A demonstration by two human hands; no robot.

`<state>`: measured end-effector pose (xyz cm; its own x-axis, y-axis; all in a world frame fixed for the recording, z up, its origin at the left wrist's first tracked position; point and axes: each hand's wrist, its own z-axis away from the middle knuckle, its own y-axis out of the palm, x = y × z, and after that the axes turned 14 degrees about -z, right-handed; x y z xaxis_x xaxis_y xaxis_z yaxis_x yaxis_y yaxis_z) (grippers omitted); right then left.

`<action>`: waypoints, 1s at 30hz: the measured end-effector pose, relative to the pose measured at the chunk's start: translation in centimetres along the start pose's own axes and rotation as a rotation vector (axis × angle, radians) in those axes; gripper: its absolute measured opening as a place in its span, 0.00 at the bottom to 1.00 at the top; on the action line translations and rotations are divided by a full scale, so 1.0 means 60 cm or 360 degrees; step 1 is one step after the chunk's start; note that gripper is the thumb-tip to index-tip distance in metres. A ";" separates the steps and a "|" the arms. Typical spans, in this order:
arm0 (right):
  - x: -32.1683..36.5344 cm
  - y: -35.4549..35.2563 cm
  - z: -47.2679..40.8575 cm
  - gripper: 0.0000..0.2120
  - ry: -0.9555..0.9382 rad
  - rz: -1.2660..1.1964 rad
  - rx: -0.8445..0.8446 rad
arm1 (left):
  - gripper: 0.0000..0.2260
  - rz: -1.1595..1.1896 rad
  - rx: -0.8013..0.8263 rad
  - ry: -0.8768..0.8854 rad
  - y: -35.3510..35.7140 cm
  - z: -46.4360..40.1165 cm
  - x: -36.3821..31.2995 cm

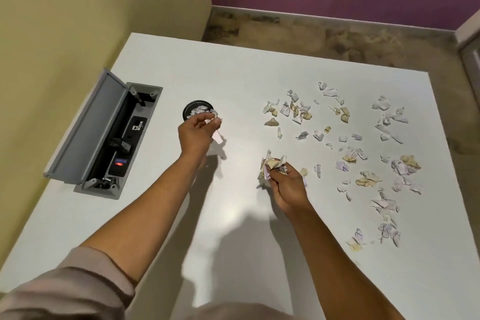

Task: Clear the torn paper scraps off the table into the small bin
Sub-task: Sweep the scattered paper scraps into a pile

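The left hand [198, 128] reaches out over the white surface [233, 228] toward the small bin [187, 111]. The bin is black and round. It stands in the left half of the surface, closer to the far edge than to the near edge. Some scraps already lie inside it. The left hand's grip pinches a few paper bits [214, 119] with bent fingers, right at the bin's near right rim. One pale strip hangs down from this hand.

The right hand [287, 184] is near the middle of the surface. Its grip is curled tight around a crumpled bunch of scraps [272, 165]. The bunch sticks up out of the fingers, white and tan and a little purple.

Many more torn paper scraps [363, 153] lie spread over the right half of the surface. They run from close to the far edge down along the right edge toward the near right corner. One group sits between the bin and the right edge, nearer the far edge. The scraps are well apart from the bin.

By the left edge of the surface there is a gray cable box [104, 135] set into the top. Its lid stands open, tilted toward the yellow wall [78, 8]. Black plugs and a small red light show inside it.

Both arms are bare. A pale sleeve [65, 291] shows at the near left corner.
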<state>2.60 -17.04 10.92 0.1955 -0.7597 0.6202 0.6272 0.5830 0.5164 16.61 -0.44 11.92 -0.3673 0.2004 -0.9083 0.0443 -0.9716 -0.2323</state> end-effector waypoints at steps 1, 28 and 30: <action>-0.005 0.012 -0.006 0.13 -0.0011 0.0026 -0.0005 | 0.07 -0.0022 -0.0071 0.0019 -0.008 -0.023 -0.003; -0.049 0.083 -0.069 0.17 -0.0025 0.0104 0.0107 | 0.13 -0.2373 0.0368 0.0526 -0.003 -0.187 0.004; -0.043 0.089 -0.072 0.17 -0.0031 0.0127 0.0132 | 0.15 -0.2301 0.0410 0.0496 -0.004 -0.188 0.003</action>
<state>8.72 -13.19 9.52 0.2272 -0.7047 0.6721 0.5454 0.6639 0.5117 27.03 1.26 7.88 0.2588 0.9659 0.0017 -0.3464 0.0945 -0.9333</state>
